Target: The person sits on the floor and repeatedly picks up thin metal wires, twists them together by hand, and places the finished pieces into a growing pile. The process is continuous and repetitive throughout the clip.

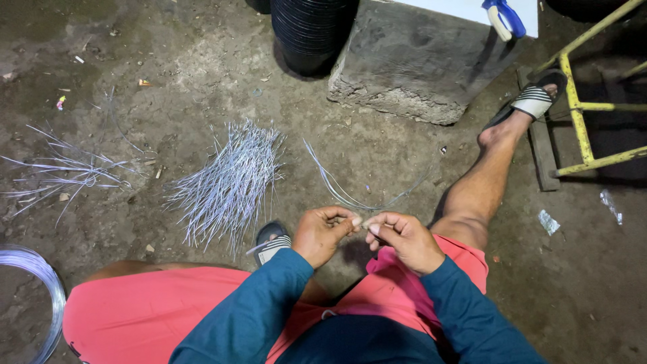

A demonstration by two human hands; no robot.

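Coil of shiny grey wire (40,283) seen at left edge on dirt floor (202,74) | fanned pile of cut silver wire pieces (229,182) lying left of hands | left hand (323,232) grip pinched on thin curved grey wire strand (350,195), arcing over floor ahead | right hand (401,239) grip pinched on same strand, fingertips nearly touching | grey concrete block (411,67) beyond.

thin grey wire (350,195), curved loop, pinched at both ends
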